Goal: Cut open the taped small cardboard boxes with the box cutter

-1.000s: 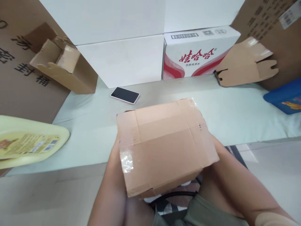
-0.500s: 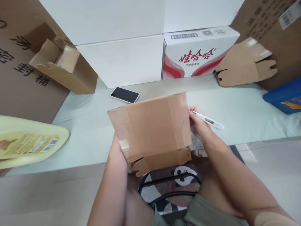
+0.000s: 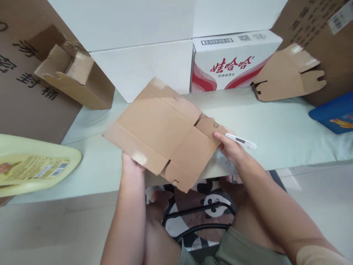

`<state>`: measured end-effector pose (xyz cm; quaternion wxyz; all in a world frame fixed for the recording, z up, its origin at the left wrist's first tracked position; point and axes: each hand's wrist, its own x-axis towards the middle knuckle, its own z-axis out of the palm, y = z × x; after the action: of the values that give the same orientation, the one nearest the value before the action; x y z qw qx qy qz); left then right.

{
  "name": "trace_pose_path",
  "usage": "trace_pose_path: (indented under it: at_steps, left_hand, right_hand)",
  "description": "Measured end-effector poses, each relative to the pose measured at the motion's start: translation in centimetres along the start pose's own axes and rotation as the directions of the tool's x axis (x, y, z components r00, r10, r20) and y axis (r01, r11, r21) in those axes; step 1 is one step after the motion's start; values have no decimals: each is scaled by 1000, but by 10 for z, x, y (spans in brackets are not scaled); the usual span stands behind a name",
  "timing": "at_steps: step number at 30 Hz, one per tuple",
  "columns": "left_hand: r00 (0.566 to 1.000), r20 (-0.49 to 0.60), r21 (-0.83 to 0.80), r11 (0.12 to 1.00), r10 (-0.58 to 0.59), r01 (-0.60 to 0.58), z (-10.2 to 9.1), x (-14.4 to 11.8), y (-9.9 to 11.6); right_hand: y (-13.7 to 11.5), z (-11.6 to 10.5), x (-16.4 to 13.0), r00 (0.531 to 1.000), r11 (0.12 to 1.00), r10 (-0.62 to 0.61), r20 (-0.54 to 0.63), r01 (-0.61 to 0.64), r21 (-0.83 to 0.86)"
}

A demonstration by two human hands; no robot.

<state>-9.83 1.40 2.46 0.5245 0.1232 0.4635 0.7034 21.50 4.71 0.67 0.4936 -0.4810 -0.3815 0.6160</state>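
the flattened box (image 3: 162, 134) hides most of both hands; the yellow jug (image 3: 35, 167) is cut off at left

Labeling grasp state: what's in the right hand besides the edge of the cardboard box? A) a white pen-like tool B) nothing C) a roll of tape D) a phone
A: the right hand pinches the flattened cardboard box at its right edge, and a slim white pen-like tool sticks out from its fingers.
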Motion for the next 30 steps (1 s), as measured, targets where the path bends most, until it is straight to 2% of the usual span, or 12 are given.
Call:
trace_pose_path:
  at_steps: [3,6,8,10,15,18,21,24,27,30]
  left_hand:
    - [995,5,-63,993,96,-96,10,-11,-1]
    - [995,72,6,997,70,-71,14,-15,-4]
    - [996,67,61,997,52,-56,12,-14,-7]
    - [997,58,49,997,51,-54,11,-11,-10]
    - [998,67,-28,999,20,-18,14,-11,-19]
    - [1000,10,-3,1000,-19,19,21,-14,-25]
    - [998,-1,-23,997,-68,68,30,-16,-28]
    - [987,40,-57,986,-155,157,42,-17,-30]
    - [974,6,-29,973,-229,229,52,-20,-32]
    - [977,-33,4,977,-212,212,56,-23,-36]
  right_hand:
    - [0,1,3,989,999,-23,-144,27,25]
    - [-1,1,4,974,997,-62,-217,70,32]
    - [0,1,2,978,993,-90,-190,102,54]
    - [0,1,-1,989,993,-94,-115,102,61]
    - [3,0,-14,996,997,25,80,-19,-77]
    - [0,-6,-21,993,989,78,87,-67,-130]
    - [-11,-16,-31,998,990,68,5,-67,-123]
    - [-26,-25,-43,986,999,-10,-167,4,-42]
    - [-41,-40,-55,926,993,-88,-368,112,46]
    - [-54,-67,-68,845,977,-152,-513,206,49]
